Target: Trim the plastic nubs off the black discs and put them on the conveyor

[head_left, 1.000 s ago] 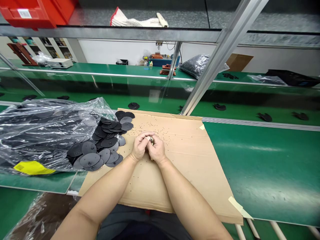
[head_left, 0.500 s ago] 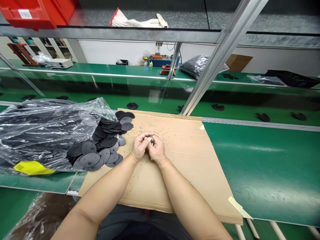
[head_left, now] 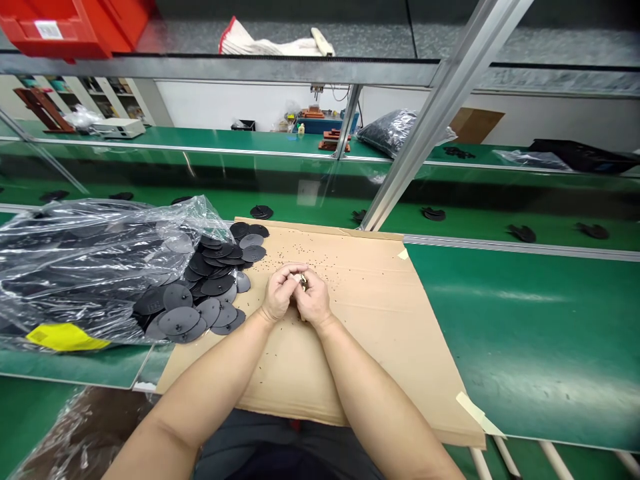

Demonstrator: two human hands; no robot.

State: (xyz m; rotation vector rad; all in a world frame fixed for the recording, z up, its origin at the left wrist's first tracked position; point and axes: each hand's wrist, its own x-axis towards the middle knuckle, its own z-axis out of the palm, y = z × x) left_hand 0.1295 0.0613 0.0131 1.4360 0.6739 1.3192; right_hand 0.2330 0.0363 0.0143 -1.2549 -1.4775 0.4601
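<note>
My left hand [head_left: 281, 293] and my right hand [head_left: 313, 298] meet over the cardboard sheet [head_left: 390, 333], fingers closed and fingertips together. Between them a small shiny piece [head_left: 303, 282], partly gold-coloured, peeks out; the fingers cover most of it, so its kind is unclear. Many tiny dark bits [head_left: 300, 252] lie scattered on the cardboard beyond and around the hands. Left of my left hand, a heap of flat black discs [head_left: 219, 285] spills from a clear plastic bag [head_left: 90, 260] onto the cardboard.
A green conveyor belt [head_left: 310, 193] runs behind the cardboard, carrying dark curved parts [head_left: 433, 213]. A slanted metal post [head_left: 425, 127] rises at the cardboard's back edge. Overhead, a shelf holds a red bin [head_left: 75, 30] and a white glove [head_left: 270, 44]. Tape [head_left: 477, 412] marks the cardboard's right corner.
The dark parts on the belt have shifted slightly left. The whole view has also moved a little. Both hands stay together in nearly the same pose.
</note>
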